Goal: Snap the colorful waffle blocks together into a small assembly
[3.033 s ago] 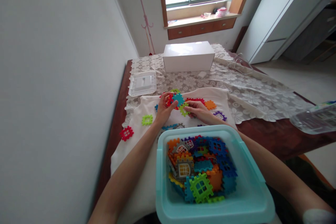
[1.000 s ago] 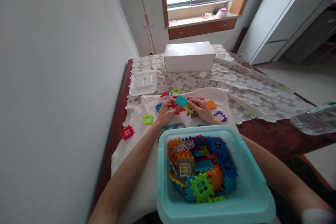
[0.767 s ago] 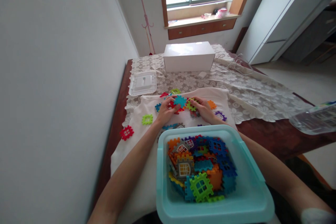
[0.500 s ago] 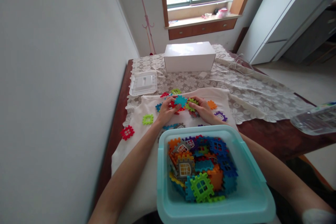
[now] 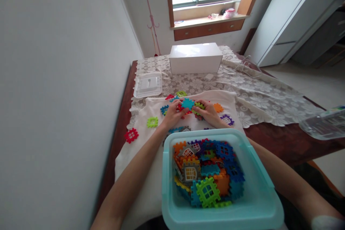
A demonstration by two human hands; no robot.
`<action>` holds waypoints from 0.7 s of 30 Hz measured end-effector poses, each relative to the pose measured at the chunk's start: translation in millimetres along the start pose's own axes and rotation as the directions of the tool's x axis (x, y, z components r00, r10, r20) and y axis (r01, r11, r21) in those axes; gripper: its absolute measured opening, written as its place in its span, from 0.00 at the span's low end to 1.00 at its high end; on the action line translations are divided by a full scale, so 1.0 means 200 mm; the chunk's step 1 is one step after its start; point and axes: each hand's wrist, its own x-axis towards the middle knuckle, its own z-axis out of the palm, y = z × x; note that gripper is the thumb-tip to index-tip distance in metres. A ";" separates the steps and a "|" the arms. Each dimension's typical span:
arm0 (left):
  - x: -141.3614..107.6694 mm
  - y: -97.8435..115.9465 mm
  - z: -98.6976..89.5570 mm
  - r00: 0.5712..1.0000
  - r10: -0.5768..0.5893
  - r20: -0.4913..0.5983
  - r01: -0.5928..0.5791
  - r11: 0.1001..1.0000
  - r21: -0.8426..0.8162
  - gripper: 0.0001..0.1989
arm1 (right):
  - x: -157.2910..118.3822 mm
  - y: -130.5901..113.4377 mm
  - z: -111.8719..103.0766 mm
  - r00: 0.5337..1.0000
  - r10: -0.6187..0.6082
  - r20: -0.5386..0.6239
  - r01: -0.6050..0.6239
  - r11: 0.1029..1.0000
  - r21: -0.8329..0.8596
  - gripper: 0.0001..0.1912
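My left hand (image 5: 173,112) is closed on a blue building tile (image 5: 188,104) with toothed edges, its thumb lying on the near side. In my right hand (image 5: 207,110) is a lime green building tile (image 5: 198,107), pinched between thumb and fingers. The two tiles meet edge to edge above the white cloth; whether they are interlocked I cannot tell. Red pieces (image 5: 185,111) show under and behind the blue tile, partly hidden by my fingers. Nearer to me stands a turquoise bin (image 5: 258,187) holding many mixed tiles, a lime green window tile (image 5: 208,191) on top.
Loose tiles lie on the white cloth (image 5: 142,158): a red one (image 5: 131,135), a lime frame (image 5: 152,122), an orange one (image 5: 218,107) and a purple one (image 5: 227,119). Farther back are a white lid (image 5: 148,84) and a white box (image 5: 196,61). A wall (image 5: 67,79) borders the left.
The lime green tile has tilted and sits closer against the blue tile's right edge. My hands stay in nearly the same place, and the view has shifted slightly.
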 end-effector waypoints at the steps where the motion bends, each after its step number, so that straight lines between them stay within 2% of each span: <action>1: 0.00 0.00 0.00 1.000 -0.005 0.007 0.005 1.000 0.011 0.19 | 0.00 0.00 0.00 1.000 0.001 -0.007 -0.001 1.000 -0.002 0.26; 9: 0.01 0.01 0.00 0.995 0.099 0.007 -0.099 0.987 0.127 0.12 | 0.01 0.02 0.00 0.999 0.010 -0.039 -0.012 0.999 -0.046 0.25; 16: 0.02 0.00 0.00 0.994 0.110 0.017 -0.111 0.983 0.145 0.13 | 0.01 0.01 -0.01 0.999 0.017 -0.032 -0.019 0.997 -0.080 0.21; 21: 0.01 0.00 0.01 0.995 0.099 -0.007 -0.098 0.988 0.120 0.13 | 0.01 0.01 0.00 1.000 0.025 -0.018 -0.026 0.998 -0.058 0.22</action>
